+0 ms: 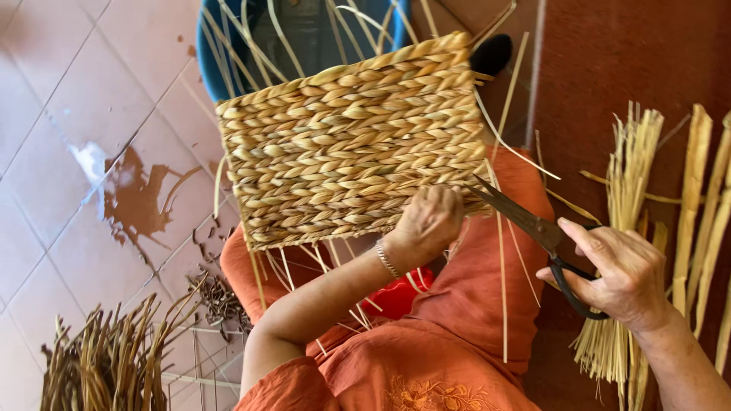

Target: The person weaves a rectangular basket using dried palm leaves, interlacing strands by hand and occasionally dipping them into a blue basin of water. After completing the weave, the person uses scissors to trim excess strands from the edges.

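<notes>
A woven straw basket (350,144) of braided pale fibre rests on my lap, with loose strands sticking out along its edges. My left hand (426,224), a thin bracelet on its wrist, grips the basket's lower right edge. My right hand (620,274) holds black scissors (533,224) by the handle loops. The blades are nearly together and point at the basket edge just beside my left fingers. I wear orange clothing (457,335).
A blue tub (209,65) with long strands stands behind the basket. Bundles of pale straw (632,228) lie on the dark red floor at right. Dark dried stalks (106,365) and a wire frame sit at bottom left. A wet patch (137,198) marks the tiles.
</notes>
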